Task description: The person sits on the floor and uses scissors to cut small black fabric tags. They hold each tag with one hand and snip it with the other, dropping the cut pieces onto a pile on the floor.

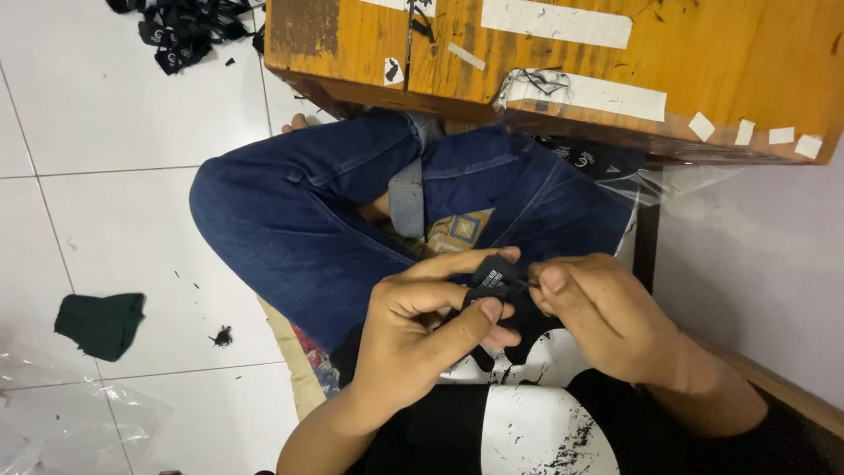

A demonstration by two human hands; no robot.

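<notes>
Left hand (420, 330) pinches a small black fabric tag (494, 278) between thumb and forefinger above the lap, fingers closed on it, while the right hand (598, 308) nips a thread end at the tag's edge with fingertips together; judging by the grip, steady tension and a short pull close to the cloth would serve best. Around them lie the white tiled floor (114, 229), the low wooden bench (615, 62) (taped in places), then a dark green cloth (101, 324) and a heap of black tags (185, 31).

We see a small black fabric tag (494, 280) with pale print, folded over and held upright just right of the frame's centre, above our lap.
</notes>
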